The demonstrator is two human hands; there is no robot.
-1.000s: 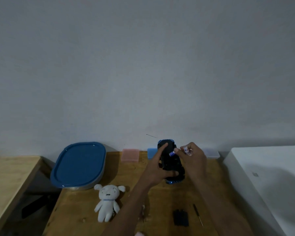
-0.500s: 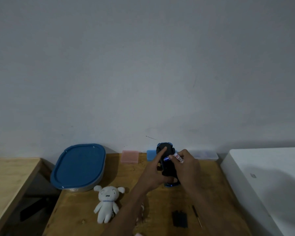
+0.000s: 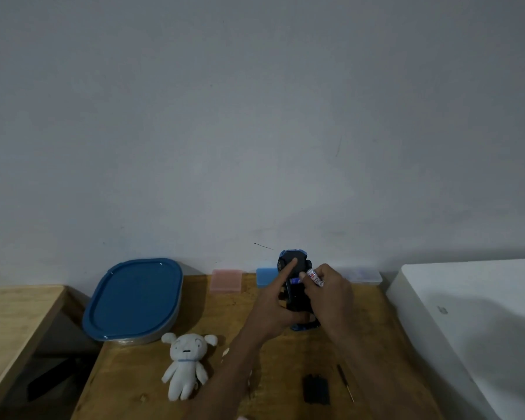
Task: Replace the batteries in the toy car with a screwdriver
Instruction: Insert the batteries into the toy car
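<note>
The dark blue and black toy car [image 3: 294, 262] is held above the wooden table [image 3: 255, 334], underside toward me, nose up. My left hand [image 3: 275, 310] grips its body, index finger stretched up along it. My right hand [image 3: 331, 294] pinches a small battery [image 3: 315, 276] with a white, red and blue label, its lower end at the car's underside. The thin screwdriver [image 3: 345, 382] lies on the table near the front. A flat black battery cover [image 3: 315, 388] lies just left of it.
A blue-lidded container [image 3: 134, 298] sits at the back left, a white plush toy [image 3: 186, 363] in front of it. Pink [image 3: 227, 281], blue [image 3: 265, 276] and clear [image 3: 362, 275] small boxes line the wall. A white surface [image 3: 473, 322] stands at the right, another table [image 3: 15, 316] at the left.
My right hand has brought the battery down and left against the car's underside. The left hand keeps holding the car, which has shifted only slightly.
</note>
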